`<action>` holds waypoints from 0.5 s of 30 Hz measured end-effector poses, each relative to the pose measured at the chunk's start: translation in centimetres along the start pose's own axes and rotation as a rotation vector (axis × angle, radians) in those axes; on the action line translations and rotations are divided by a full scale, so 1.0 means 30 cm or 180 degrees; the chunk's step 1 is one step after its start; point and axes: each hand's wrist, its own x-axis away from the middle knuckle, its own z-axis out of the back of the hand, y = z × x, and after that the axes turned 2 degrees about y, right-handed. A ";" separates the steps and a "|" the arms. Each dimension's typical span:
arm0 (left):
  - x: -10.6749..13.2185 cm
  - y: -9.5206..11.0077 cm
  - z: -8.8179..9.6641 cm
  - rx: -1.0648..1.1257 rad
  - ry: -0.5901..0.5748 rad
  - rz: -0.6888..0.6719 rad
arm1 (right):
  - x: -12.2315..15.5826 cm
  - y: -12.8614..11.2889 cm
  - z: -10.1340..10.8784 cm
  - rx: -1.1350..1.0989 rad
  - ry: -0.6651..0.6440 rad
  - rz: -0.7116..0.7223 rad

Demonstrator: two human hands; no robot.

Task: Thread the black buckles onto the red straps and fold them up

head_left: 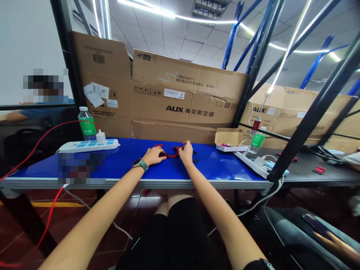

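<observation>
Between the left hand (153, 156) and right hand (186, 153), a red-and-black strip (171, 156) runs crosswise; both hands part-curled at its ends, grip unconfirmed.

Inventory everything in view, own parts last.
Tabletop: one, blue, beneath the hands
Neighbouring table: one, black, right
Small pieces: several, red and black, near the hands
Open carton: one, white and brown, right rear
Green-labelled bottles: two, clear, left and right
Power strips: two, white, left and right
Charger: one, white, in left strip
Cable: at least one, red, left
Cardboard panels: several, brown, behind tabletop
Posts: several, black, both sides
Rack uprights: several, blue, background
Light strips: several, white, overhead
Phone: one, dark, lower right
Co-worker's sleeve: one, blue, far left
Wristwatch: one, green strap, left wrist
Left hand: one, bare, tabletop centre
Right hand: one, bare, tabletop centre
</observation>
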 end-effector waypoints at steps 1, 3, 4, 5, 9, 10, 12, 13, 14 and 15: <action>-0.003 -0.004 -0.004 0.0077 0.0026 -0.0027 | 0.000 0.000 -0.002 -0.0053 -0.0127 0.0047; -0.010 -0.012 -0.017 0.0291 0.0121 -0.0102 | -0.001 -0.006 -0.004 -0.0143 -0.0458 0.0210; -0.014 -0.016 -0.023 0.0420 0.0171 -0.0136 | -0.001 -0.012 -0.004 -0.0164 -0.0617 0.0332; -0.018 -0.020 -0.030 0.0570 0.0208 -0.0173 | 0.000 -0.019 -0.002 -0.0164 -0.0742 0.0467; -0.034 -0.028 -0.035 0.1297 0.0308 -0.0183 | 0.009 -0.057 0.013 0.0001 -0.1061 0.1013; -0.038 -0.028 -0.030 0.1473 0.0379 -0.0101 | 0.013 -0.067 0.016 0.0109 -0.1143 0.1150; -0.044 -0.028 -0.019 0.1790 0.0558 0.0090 | 0.024 -0.087 0.020 0.0401 -0.1307 0.1427; -0.046 -0.028 -0.013 0.1937 0.0640 0.0152 | 0.029 -0.096 0.022 0.0557 -0.1362 0.1546; -0.049 -0.029 -0.010 0.2083 0.0697 0.0175 | 0.034 -0.106 0.023 0.0699 -0.1395 0.1644; -0.051 -0.032 -0.008 0.2224 0.0725 0.0168 | 0.039 -0.115 0.025 0.0817 -0.1415 0.1720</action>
